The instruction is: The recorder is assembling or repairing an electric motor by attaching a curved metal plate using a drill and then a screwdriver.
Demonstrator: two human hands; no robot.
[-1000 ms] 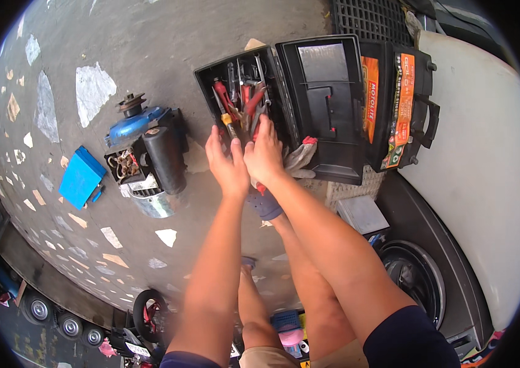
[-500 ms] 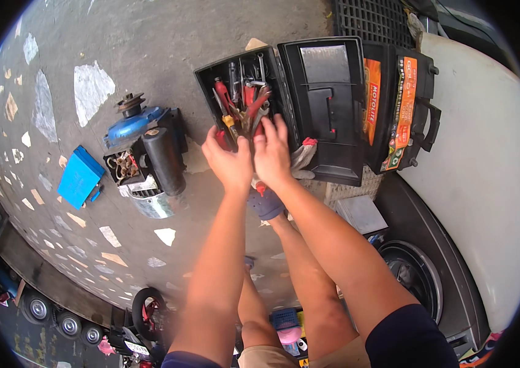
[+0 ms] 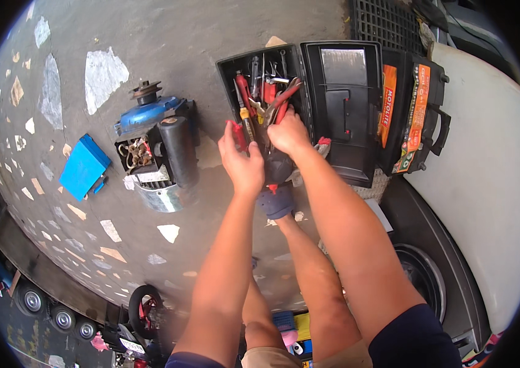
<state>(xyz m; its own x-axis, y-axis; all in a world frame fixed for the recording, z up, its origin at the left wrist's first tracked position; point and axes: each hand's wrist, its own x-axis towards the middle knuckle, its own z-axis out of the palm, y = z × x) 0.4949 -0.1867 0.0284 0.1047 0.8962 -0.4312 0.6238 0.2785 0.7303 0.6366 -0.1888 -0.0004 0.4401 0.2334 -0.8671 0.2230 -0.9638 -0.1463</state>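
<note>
An open black toolbox (image 3: 225, 86) full of hand tools lies in front of me. My right hand (image 3: 290, 134) reaches into its near right part, fingers closed at the lower handle of red-handled pliers (image 3: 285, 95), whose jaws point left. My left hand (image 3: 244, 167) is at the box's near left side, thumb and fingers apart beside a red item (image 3: 239, 136). A screwdriver with a yellow and black handle (image 3: 247, 122) lies between the hands. Beyond are a red-handled tool (image 3: 242, 89) and several metal wrenches (image 3: 284, 61). Below the hands, a black object with a red tip (image 3: 278, 168) is partly hidden.
The toolbox lid (image 3: 339, 110) lies folded back right, beside a black battery (image 3: 419, 116). Left stand a blue and black machine with a pulley (image 3: 155, 135) and a blue case (image 3: 85, 167). My shoe (image 3: 276, 203) is just below the box. A wheel (image 3: 419, 279) is lower right.
The view has shifted, so the toolbox appears farther right. My hands have moved apart; the right has closed at the pliers' red handle, and the pliers sit slightly differently.
</note>
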